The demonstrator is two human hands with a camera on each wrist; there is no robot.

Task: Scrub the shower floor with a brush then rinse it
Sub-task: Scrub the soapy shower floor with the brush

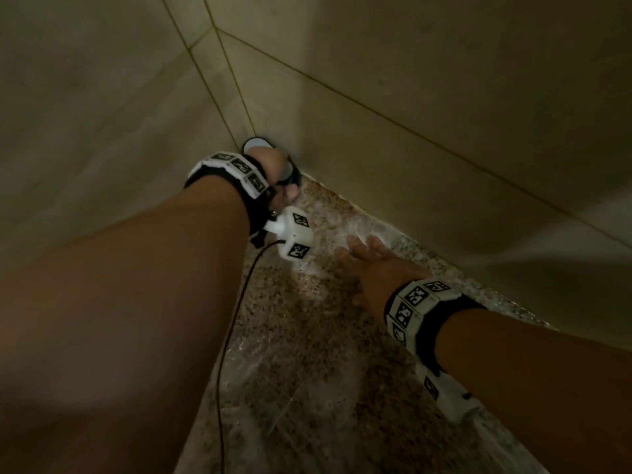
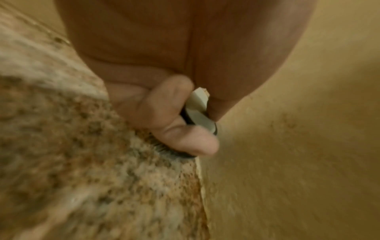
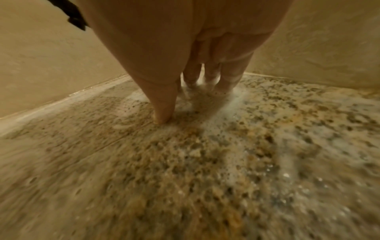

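Observation:
My left hand (image 1: 273, 172) grips a black-and-white scrub brush (image 1: 257, 144) in the far corner of the shower. In the left wrist view my fingers (image 2: 180, 134) curl round the brush (image 2: 200, 112), whose dark bristles meet the speckled floor (image 2: 92, 162) at the wall joint. The right hand (image 1: 367, 256) lies flat with straight fingers on the wet, foamy speckled floor (image 1: 307, 354), to the right of the left hand. In the right wrist view its fingertips (image 3: 162, 116) touch the soapy floor (image 3: 205, 154).
Beige tiled walls (image 1: 410, 80) close in on the left and right and meet in a corner just behind the brush. A thin black cable (image 1: 236, 313) hangs from the left wrist down across the floor. White foam (image 3: 236, 104) covers the floor around the right fingers.

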